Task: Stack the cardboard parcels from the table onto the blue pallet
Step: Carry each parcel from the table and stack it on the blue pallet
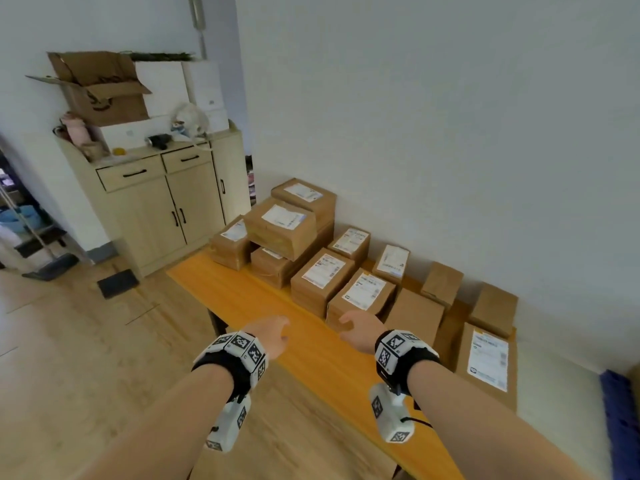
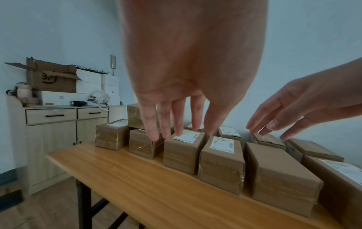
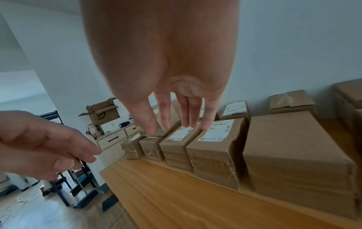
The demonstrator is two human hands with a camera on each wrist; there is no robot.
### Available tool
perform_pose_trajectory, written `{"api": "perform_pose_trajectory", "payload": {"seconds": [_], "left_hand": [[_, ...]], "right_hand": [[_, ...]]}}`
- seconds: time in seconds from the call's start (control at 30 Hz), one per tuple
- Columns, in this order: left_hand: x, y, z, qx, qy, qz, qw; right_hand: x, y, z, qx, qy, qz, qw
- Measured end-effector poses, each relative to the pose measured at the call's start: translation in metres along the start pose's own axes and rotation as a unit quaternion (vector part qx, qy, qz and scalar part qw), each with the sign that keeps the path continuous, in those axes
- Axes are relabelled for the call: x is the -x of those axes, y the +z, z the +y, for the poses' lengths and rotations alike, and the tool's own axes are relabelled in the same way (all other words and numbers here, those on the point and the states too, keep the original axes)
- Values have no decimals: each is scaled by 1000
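Several taped cardboard parcels line the back of an orange wooden table [image 1: 263,306] along the wall. The nearest labelled parcel [image 1: 362,297] [image 2: 220,161] [image 3: 215,150] stands at the front of the row. My left hand [image 1: 273,336] [image 2: 176,117] hovers over the table short of the parcels, fingers straight and spread, holding nothing. My right hand [image 1: 360,329] [image 3: 176,114] hangs just in front of that labelled parcel, fingers extended, empty. A corner of the blue pallet [image 1: 620,420] shows at the right edge.
A plain parcel [image 1: 415,315] and a large flat labelled parcel [image 1: 486,362] lie to the right. Taller stacked parcels [image 1: 284,230] sit at the table's far end. A pale wooden cabinet [image 1: 166,209] with an open carton stands beyond, and wood floor lies left.
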State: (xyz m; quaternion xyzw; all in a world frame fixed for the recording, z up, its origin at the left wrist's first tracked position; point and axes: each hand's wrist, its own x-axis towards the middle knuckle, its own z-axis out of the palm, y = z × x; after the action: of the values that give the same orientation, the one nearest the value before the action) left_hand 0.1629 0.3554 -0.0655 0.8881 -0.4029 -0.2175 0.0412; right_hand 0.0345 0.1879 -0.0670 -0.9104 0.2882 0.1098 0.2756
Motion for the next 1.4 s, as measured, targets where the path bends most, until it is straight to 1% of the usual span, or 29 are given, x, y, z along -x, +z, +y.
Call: {"api": "perform_pose_trajectory", "payload": {"seconds": [0.2,0.3,0.37,0.47,0.6,0.67,0.73,0.9,1.0,1.13,1.2,1.27,1.33,1.4], "left_hand": [[-54,-39,-65,-8,48,26,999],[-81,-57,-100,-14,70,12,997],[-100,-68,-122,-17,83,1,996],[-129,-88,-153,-11,104,-5,995],[-172,-113,-186,8,121,-6,993],[-188,-122,-196,16,123,-3,992],[-207,-132,-205,28,125,1,992],[-258,-153,-221,80,126,20,989],[-282,-163,-224,122,123,40,984],[-317,-176,-224,153,136,61,977],[-333,-180,-222,167,145,54,974],[-346,-183,-220,187,138,38,972],[-358,-184,-217,207,120,25,971],[-368,-187,-214,235,104,3,966]], "right_hand": [[-54,3,-50,-47,49,36,997],[-80,4,-78,-75,79,43,993],[-97,3,-96,-74,94,47,992],[-124,-1,-123,-82,114,78,987],[-159,-3,-147,-98,127,90,983],[-174,-5,-154,-90,132,84,984],[-192,-9,-160,-93,136,97,982],[-234,-18,-164,-118,141,146,972],[-260,-22,-161,-153,127,185,962],[-288,-31,-156,-193,127,216,949],[-300,-36,-154,-211,123,229,942],[-312,-39,-151,-248,124,235,932],[-322,-40,-148,-284,143,231,920],[-331,-38,-144,-312,179,219,907]]}}
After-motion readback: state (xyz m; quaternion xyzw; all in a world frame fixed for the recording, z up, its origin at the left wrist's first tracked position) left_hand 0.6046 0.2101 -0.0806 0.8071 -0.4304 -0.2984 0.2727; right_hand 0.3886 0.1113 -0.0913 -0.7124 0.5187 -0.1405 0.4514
